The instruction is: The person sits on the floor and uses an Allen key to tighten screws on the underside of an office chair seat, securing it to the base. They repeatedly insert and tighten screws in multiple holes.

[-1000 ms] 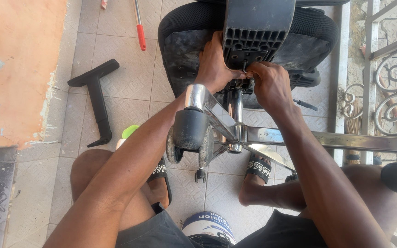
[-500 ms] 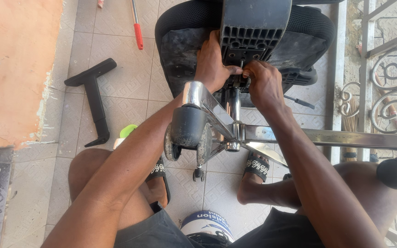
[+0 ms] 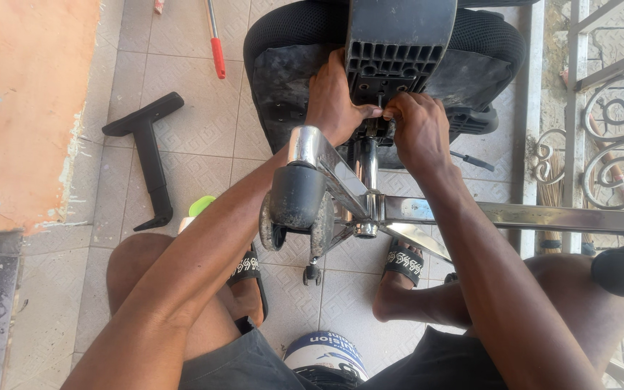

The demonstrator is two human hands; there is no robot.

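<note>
1. Head view, upper centre of the frame: an upturned black office chair with a mesh-edged seat [image 3: 283,79] lies on the pale patterned floor tiles [image 3: 196,144], its underside facing the camera.
2. A black ribbed plastic mechanism plate [image 3: 399,43] sits on the seat's underside, and a chrome gas-lift column [image 3: 367,170] runs from it down toward the centre of the frame.
3. The left hand [image 3: 335,101] is pressed against the seat's underside at the left edge of the plate, fingers curled narrow around the parts where the column meets it.
4. The right hand [image 3: 417,130] is just right of it, closed in a tight pinch on a small part at the same joint; what it pinches is too small to tell. The two hands nearly touch.
5. Below the hands, a chrome star base [image 3: 471,215] spreads from the column, with a black caster wheel [image 3: 294,198] at centre left and another at the right edge.
6. At left, a detached black T-shaped armrest [image 3: 146,155] lies on the tiles, well apart from the chair.
7. A red-handled tool [image 3: 217,50] lies at the top, left of the seat.
8. At the bottom are the person's knees and sandalled feet [image 3: 399,278].
</note>
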